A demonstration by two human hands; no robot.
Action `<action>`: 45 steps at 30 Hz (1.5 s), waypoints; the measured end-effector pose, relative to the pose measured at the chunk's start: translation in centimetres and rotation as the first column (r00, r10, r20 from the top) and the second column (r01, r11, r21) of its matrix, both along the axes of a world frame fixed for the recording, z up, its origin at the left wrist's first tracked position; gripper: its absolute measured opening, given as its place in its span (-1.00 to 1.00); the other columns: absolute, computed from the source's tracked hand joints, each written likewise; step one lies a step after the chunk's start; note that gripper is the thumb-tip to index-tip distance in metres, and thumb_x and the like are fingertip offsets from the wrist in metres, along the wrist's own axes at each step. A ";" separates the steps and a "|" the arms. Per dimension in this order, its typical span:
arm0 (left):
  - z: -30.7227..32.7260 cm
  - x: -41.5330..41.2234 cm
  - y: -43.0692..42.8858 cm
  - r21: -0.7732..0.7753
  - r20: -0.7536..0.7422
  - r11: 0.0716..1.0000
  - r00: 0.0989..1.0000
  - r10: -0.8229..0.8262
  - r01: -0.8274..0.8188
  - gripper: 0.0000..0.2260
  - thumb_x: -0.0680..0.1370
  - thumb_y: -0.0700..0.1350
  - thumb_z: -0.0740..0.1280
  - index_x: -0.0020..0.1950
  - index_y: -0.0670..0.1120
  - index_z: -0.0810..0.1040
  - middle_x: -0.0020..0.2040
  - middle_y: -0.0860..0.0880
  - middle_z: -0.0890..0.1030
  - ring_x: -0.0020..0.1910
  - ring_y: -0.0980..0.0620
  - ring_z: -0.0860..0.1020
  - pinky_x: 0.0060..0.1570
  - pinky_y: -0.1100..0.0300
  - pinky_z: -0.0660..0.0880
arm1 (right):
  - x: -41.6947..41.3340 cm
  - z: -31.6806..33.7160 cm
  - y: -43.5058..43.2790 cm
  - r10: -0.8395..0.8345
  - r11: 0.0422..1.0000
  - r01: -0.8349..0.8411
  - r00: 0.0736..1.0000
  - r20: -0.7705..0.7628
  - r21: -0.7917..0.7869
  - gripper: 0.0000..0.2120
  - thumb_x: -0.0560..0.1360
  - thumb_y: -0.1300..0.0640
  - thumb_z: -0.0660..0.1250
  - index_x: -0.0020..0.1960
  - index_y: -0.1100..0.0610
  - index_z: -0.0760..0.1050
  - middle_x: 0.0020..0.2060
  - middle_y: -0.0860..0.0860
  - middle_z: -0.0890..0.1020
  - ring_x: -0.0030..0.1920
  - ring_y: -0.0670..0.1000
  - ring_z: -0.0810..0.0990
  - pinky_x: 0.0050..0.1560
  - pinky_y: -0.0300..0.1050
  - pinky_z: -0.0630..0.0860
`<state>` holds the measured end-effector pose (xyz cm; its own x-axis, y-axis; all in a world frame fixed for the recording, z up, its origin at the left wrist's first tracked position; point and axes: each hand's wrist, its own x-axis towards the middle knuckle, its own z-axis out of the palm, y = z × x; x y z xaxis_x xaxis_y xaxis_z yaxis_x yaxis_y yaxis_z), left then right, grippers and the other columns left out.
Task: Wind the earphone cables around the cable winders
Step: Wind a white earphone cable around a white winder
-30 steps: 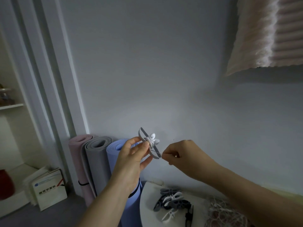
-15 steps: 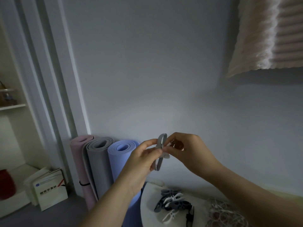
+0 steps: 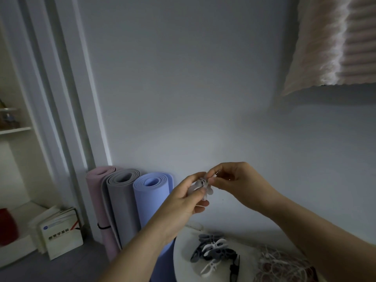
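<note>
Arms raised: left hand (image 3: 183,198) grips the cable winder (image 3: 204,186); right hand (image 3: 238,180) pinches its top.

One view only, worn on the head, wide-angle: it looks forward and down at the wall (image 3: 183,88), close in; left hand (image 3: 183,198) and right hand (image 3: 238,184) sit low centre, table (image 3: 181,257) clipped at the bottom edge
</note>
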<state>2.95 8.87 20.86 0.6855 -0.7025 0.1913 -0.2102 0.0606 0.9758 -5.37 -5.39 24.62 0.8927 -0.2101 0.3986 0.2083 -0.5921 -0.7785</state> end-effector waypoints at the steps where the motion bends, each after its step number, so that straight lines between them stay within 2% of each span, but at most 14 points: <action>1: 0.0 -0.1 0.0 0.040 0.056 0.999 0.998 -0.001 -0.001 -0.76 0.63 -0.14 0.23 0.12 0.21 0.51 -0.21 0.18 0.65 -0.17 0.19 0.61 0.02 0.23 0.54 | 0.0 0.0 0.0 -0.011 1.000 0.011 1.000 -0.001 -0.016 -0.91 0.50 0.20 0.36 -0.10 0.06 0.63 -0.31 -0.02 0.66 -0.37 -0.07 0.48 -0.32 -0.30 0.42; 4: 0.3 -0.3 0.1 0.118 0.156 0.993 0.988 -0.010 -0.009 -0.71 0.63 -0.14 0.22 0.10 0.30 0.47 -0.14 0.26 0.65 -0.11 0.19 0.60 0.01 0.28 0.53 | 0.1 -0.2 0.2 -0.064 0.997 0.065 0.997 0.036 -0.033 -0.89 0.47 0.22 0.41 -0.03 0.06 0.57 -0.27 -0.01 0.66 -0.30 -0.10 0.60 -0.24 -0.36 0.51; 7: 0.6 -0.4 0.3 0.149 0.199 0.988 0.980 0.005 -0.035 -0.71 0.61 -0.13 0.24 0.08 0.31 0.49 -0.11 0.25 0.64 -0.13 0.21 0.58 -0.06 0.32 0.50 | 0.2 -0.2 0.2 -0.075 0.996 0.072 0.995 0.063 0.046 -0.89 0.43 0.23 0.44 -0.07 0.10 0.56 -0.28 -0.02 0.68 -0.30 -0.17 0.64 -0.23 -0.41 0.51; 12: 0.8 -0.5 0.6 0.224 0.235 0.974 0.972 -0.011 -0.043 -0.74 0.58 -0.09 0.26 0.02 0.34 0.49 -0.07 0.23 0.62 -0.21 0.33 0.55 -0.12 0.35 0.41 | 0.0 0.5 0.2 0.002 1.000 -0.002 1.000 0.007 0.005 -0.95 0.45 0.21 0.43 -0.11 0.20 0.60 -0.27 0.05 0.70 -0.27 -0.07 0.67 -0.23 -0.38 0.53; 16: 1.0 -0.7 0.6 0.289 0.265 0.957 0.963 -0.052 -0.028 -0.80 0.56 -0.03 0.27 0.04 0.31 0.50 -0.01 0.18 0.63 -0.16 0.29 0.57 -0.09 0.32 0.42 | 0.0 1.2 0.3 0.034 0.998 -0.036 0.998 -0.059 -0.041 -0.93 0.45 0.20 0.42 -0.11 0.20 0.59 -0.34 -0.01 0.64 -0.40 -0.21 0.58 -0.35 -0.45 0.43; 20: 1.0 -0.7 0.7 0.315 0.289 0.949 0.953 -0.085 -0.011 -0.76 0.38 0.12 0.24 0.02 0.34 0.51 -0.01 0.17 0.64 -0.14 0.28 0.58 -0.03 0.27 0.43 | 0.1 1.5 0.3 0.055 0.997 -0.059 0.995 -0.087 -0.048 -0.93 0.45 0.19 0.42 -0.14 0.19 0.56 -0.44 -0.16 0.58 -0.50 -0.23 0.49 -0.44 -0.47 0.37; 22: 0.9 -0.7 0.8 0.313 0.292 0.950 0.951 -0.103 0.007 -0.80 0.44 0.09 0.27 0.04 0.32 0.51 -0.03 0.21 0.64 -0.14 0.28 0.58 -0.04 0.29 0.41 | 0.1 1.5 0.3 0.043 0.995 -0.051 0.995 -0.095 -0.086 -0.93 0.45 0.16 0.42 -0.16 0.14 0.56 -0.47 -0.23 0.56 -0.53 -0.21 0.43 -0.48 -0.47 0.33; 24: 0.9 -0.6 0.9 0.310 0.283 0.951 0.953 -0.111 0.019 -0.83 0.53 0.01 0.29 0.07 0.27 0.51 -0.02 0.22 0.63 -0.13 0.26 0.59 -0.06 0.32 0.42 | 0.2 1.6 0.3 0.053 0.995 -0.062 0.993 -0.103 -0.079 -0.92 0.44 0.14 0.43 -0.16 0.14 0.56 -0.42 -0.14 0.60 -0.47 -0.20 0.50 -0.42 -0.43 0.39; 26: 1.0 -0.6 1.0 0.300 0.276 0.954 0.955 -0.106 0.019 -0.81 0.50 0.02 0.28 0.09 0.23 0.50 -0.02 0.22 0.63 -0.13 0.24 0.59 -0.04 0.32 0.43 | 0.2 1.6 0.2 0.074 0.997 -0.077 0.991 -0.110 -0.030 -0.91 0.44 0.16 0.43 -0.15 0.17 0.55 -0.33 0.02 0.66 -0.38 -0.11 0.61 -0.34 -0.38 0.47; 28: 1.1 -0.5 1.1 0.281 0.262 0.959 0.960 -0.101 0.025 -0.74 0.42 0.04 0.26 0.09 0.22 0.51 -0.05 0.23 0.64 -0.17 0.24 0.59 -0.03 0.29 0.43 | 0.1 1.7 0.2 0.087 0.996 -0.086 0.991 -0.105 0.015 -0.91 0.44 0.19 0.42 -0.14 0.21 0.55 -0.32 0.08 0.68 -0.35 -0.06 0.64 -0.32 -0.36 0.50; 33: 1.3 -0.5 1.4 0.245 0.218 0.968 0.971 -0.101 0.045 -0.73 0.38 0.03 0.22 0.05 0.17 0.53 -0.25 0.23 0.61 -0.24 0.24 0.53 -0.10 0.29 0.37 | 0.1 1.4 0.2 0.021 0.999 -0.020 0.999 -0.034 0.033 -0.90 0.45 0.19 0.43 -0.15 0.23 0.57 -0.37 0.02 0.66 -0.37 -0.09 0.63 -0.31 -0.33 0.51; 36: 1.2 -0.6 1.4 0.247 0.219 0.967 0.969 -0.113 0.057 -0.73 0.39 0.06 0.23 0.07 0.16 0.53 -0.23 0.24 0.61 -0.23 0.23 0.53 -0.09 0.30 0.38 | 0.1 1.3 0.1 -0.002 0.999 0.003 1.000 -0.016 0.037 -0.92 0.44 0.19 0.44 -0.17 0.18 0.56 -0.40 -0.03 0.64 -0.36 -0.10 0.62 -0.27 -0.31 0.53; 40: 1.2 -0.7 1.5 0.240 0.199 0.967 0.971 -0.131 0.082 -0.83 0.47 0.02 0.29 0.05 0.17 0.54 -0.20 0.25 0.62 -0.22 0.25 0.54 -0.17 0.45 0.39 | 0.0 1.5 0.3 0.011 1.000 -0.011 1.000 -0.007 -0.016 -0.93 0.43 0.21 0.45 -0.17 0.16 0.56 -0.40 -0.04 0.64 -0.36 -0.09 0.63 -0.27 -0.31 0.54; 45: 1.1 -0.5 1.4 0.222 0.150 0.969 0.978 -0.142 0.107 -0.75 0.39 0.03 0.29 0.05 0.17 0.56 -0.09 0.19 0.64 -0.20 0.23 0.54 -0.04 0.22 0.40 | -0.5 2.0 0.8 0.105 0.995 -0.105 0.994 -0.038 0.004 -0.93 0.43 0.21 0.44 -0.14 0.20 0.58 -0.31 0.09 0.68 -0.34 -0.03 0.65 -0.30 -0.29 0.54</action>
<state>2.48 10.29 21.95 0.5616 -0.8169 0.1318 -0.3721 -0.1071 0.9220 -5.83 -4.57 26.62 0.9245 -0.1156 0.3632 0.2388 -0.5671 -0.7883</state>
